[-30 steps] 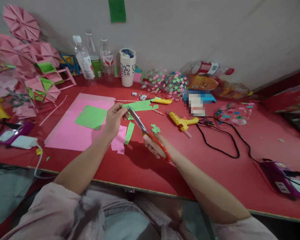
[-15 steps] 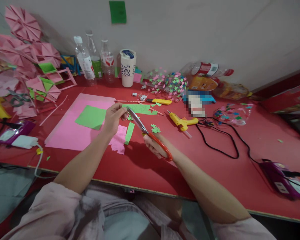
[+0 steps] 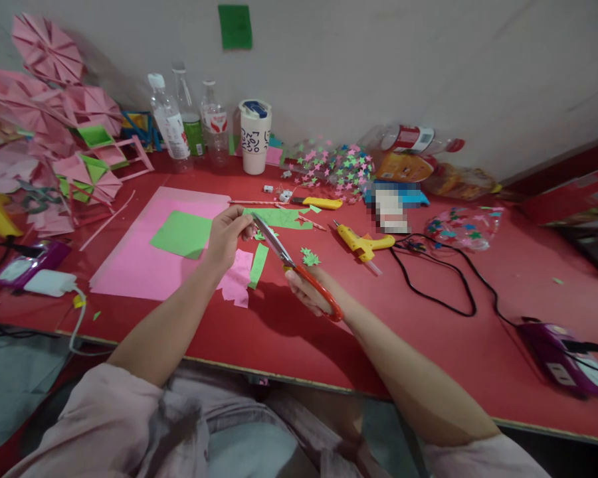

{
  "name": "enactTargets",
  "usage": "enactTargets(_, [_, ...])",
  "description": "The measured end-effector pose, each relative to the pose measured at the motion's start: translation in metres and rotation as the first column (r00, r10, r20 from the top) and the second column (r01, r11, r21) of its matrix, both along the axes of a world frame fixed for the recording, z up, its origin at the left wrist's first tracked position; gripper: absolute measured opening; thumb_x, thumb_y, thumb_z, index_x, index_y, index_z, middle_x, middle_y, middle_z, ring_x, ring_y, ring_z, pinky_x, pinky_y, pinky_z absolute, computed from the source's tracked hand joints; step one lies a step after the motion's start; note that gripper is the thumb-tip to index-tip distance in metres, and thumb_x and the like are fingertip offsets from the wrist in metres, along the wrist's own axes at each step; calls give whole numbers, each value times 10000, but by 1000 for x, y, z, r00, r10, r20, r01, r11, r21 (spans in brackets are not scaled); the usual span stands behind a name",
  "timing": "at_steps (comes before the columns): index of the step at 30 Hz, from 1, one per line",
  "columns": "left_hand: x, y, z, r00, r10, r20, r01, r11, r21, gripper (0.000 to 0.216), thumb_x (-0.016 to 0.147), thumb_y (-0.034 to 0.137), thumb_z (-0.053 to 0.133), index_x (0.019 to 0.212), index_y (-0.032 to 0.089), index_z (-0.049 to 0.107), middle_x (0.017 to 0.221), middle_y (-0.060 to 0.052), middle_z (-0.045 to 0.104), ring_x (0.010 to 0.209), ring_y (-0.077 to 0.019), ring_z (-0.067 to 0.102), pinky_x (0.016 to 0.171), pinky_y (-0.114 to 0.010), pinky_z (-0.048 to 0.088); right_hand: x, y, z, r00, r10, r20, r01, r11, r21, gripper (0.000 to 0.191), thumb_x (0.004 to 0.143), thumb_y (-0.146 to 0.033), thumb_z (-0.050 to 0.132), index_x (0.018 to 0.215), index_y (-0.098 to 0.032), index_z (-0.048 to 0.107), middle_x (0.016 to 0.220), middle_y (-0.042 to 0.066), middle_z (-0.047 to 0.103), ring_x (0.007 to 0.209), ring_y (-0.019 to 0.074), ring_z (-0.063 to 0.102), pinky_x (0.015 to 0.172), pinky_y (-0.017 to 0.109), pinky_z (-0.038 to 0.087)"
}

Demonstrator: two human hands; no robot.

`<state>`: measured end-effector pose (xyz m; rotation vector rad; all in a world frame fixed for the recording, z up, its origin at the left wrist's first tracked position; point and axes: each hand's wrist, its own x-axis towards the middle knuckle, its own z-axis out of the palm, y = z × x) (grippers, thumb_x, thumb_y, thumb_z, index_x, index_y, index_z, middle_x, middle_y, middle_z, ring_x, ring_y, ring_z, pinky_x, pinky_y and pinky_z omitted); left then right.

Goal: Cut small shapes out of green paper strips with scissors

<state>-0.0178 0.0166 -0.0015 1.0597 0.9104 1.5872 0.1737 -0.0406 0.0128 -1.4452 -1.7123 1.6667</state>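
Note:
Red-handled scissors (image 3: pixel 319 285) are in my right hand (image 3: pixel 306 292), its fingers closed around the handle loops. Their blades point up and left, and the tips lie at the fingertips of my left hand (image 3: pixel 226 236). That hand is pinched; whatever it holds is too small or hidden to make out. Just behind the tips lies a green paper strip (image 3: pixel 284 218) with lines drawn on it. Small green paper stars (image 3: pixel 309 257) are piled beyond the right hand. Below the blades are a short green strip (image 3: pixel 259 264) and pink paper scraps (image 3: pixel 236 275).
A green square (image 3: pixel 182 234) lies on a large pink sheet (image 3: pixel 124 265) at left. A yellow cutter (image 3: pixel 323 202) and yellow glue gun (image 3: pixel 363 244) with a black cord (image 3: pixel 436 309) lie to the right. Bottles (image 3: pixel 172 129) and a white cup (image 3: pixel 254 143) line the wall.
Both hands and the scissors stay almost in place. The scissors' handle has shifted very slightly; the things on the table lie as before.

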Motion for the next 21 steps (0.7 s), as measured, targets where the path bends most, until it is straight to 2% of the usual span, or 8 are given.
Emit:
enactTargets(9, [-2, 2, 0, 996, 72, -51, -70, 997, 43, 150, 726, 151, 545, 580, 182, 543, 458, 49, 528, 425, -44, 467, 444, -176, 368, 1, 2, -1, 1000, 13, -14, -13, 1000, -22, 453, 778, -632, 515, 664, -205, 416, 368, -111, 324, 270, 49, 309, 280, 177, 275])
enactTargets(16, [2, -2, -2, 998, 47, -51, -44, 998, 53, 151, 747, 184, 570, 597, 187, 552, 512, 43, 541, 479, -48, 469, 498, -191, 380, -3, -2, -7, 997, -3, -82, 3, 1000, 0, 433, 815, -599, 486, 667, -197, 424, 386, -103, 346, 281, 47, 331, 291, 175, 295])
enactTargets(21, [7, -1, -8, 998, 43, -52, -39, 997, 67, 172, 741, 205, 589, 580, 187, 533, 540, 42, 493, 540, -61, 448, 580, -215, 386, -3, -4, -11, 990, 6, -141, -4, 1000, 10, 447, 827, -613, 460, 674, -193, 435, 395, -103, 348, 281, 45, 330, 301, 177, 292])
